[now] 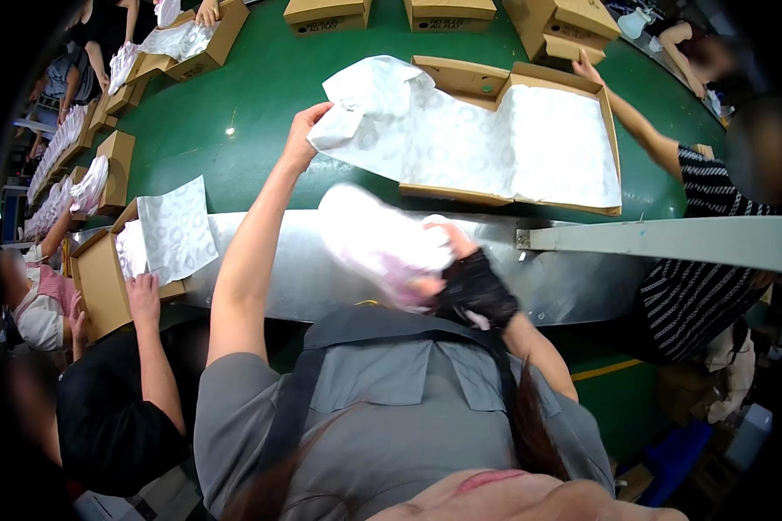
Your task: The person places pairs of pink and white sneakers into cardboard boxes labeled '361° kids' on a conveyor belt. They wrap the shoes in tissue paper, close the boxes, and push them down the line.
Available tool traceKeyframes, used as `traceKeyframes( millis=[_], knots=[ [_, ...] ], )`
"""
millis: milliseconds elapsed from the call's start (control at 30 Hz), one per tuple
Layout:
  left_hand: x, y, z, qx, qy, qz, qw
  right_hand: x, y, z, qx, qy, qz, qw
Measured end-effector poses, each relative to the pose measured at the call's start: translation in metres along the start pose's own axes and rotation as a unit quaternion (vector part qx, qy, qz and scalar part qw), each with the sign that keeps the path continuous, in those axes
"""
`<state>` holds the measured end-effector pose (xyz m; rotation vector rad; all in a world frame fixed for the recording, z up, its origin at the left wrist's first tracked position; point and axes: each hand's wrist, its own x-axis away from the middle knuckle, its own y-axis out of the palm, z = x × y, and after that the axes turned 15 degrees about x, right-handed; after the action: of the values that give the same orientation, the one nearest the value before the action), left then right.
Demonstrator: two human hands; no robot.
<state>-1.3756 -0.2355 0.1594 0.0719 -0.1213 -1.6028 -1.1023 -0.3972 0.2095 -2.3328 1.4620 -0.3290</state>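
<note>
A white shoe with pinkish patches, smeared by motion, hangs over the metal table edge in front of my chest. My right hand, in a black fingerless glove, is closed on one end of it. Beyond lies an open brown cardboard shoebox, lined with white printed tissue paper. The paper's left end is lifted out past the box side, its corner pinched in my left hand. The sheet's right part lies flat over the box, so whatever is under it stays hidden.
A green conveyor surface runs behind the metal edge. Closed shoeboxes stand at the far side. At the left, co-workers handle open boxes with shoes and paper. A grey metal bar juts in from the right, near a co-worker's striped sleeve.
</note>
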Motion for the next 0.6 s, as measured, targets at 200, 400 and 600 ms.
traceKeyframes(
  millis=[200, 400, 600],
  knots=[
    [-0.018, 0.035, -0.002, 0.011, 0.133, -0.040, 0.990, -0.085, -0.074, 0.041, -0.113, 0.292, 0.233, 0.921],
    [-0.041, 0.131, -0.018, -0.177, 0.244, -0.048, 0.952, -0.141, -0.012, 0.115, 0.125, 0.147, 0.164, 0.968],
    [-0.040, 0.155, -0.076, -0.481, 0.111, -0.146, 0.857, -0.074, 0.006, 0.084, 0.292, -0.021, 0.077, 0.953]
  ],
)
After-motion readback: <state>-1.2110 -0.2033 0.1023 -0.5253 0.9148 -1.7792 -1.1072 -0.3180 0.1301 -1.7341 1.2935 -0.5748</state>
